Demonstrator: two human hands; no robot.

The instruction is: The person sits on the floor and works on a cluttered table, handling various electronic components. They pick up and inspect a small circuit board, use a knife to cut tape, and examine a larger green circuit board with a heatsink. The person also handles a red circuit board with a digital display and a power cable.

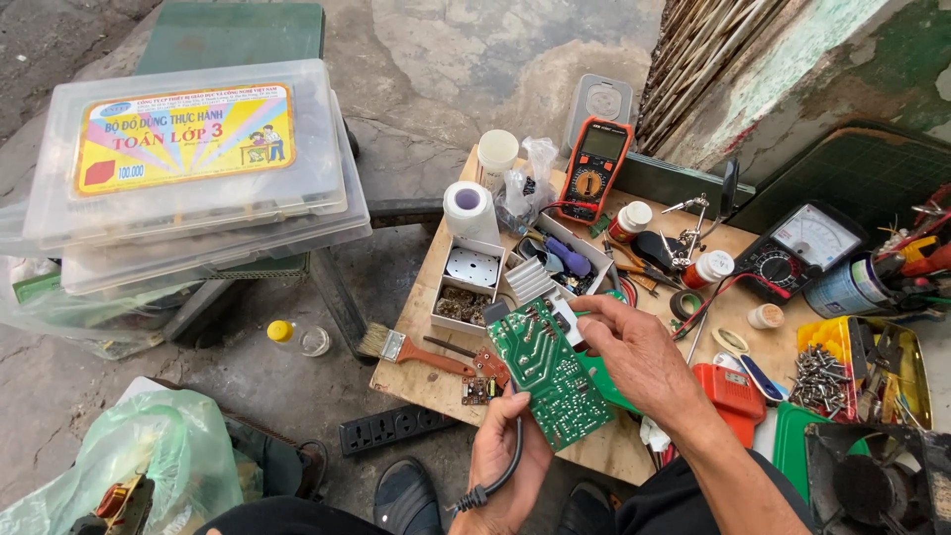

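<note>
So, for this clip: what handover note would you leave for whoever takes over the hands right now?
Left hand: holds the green circuit board from below, solder side up; its black cable runs across the palm.
Right hand: fingers on the board's upper edge.
Nearby on the wooden table: paintbrush, small brown board, orange multimeter.
Done: board is out and in hand.
Left: no tool picked up yet.

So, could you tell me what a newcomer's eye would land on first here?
The green circuit board, held low at centre between the left hand and right hand, draws the eye first. Behind it lies a cluttered wooden board with an orange multimeter at its far edge, and clear plastic boxes are stacked at upper left.
</note>
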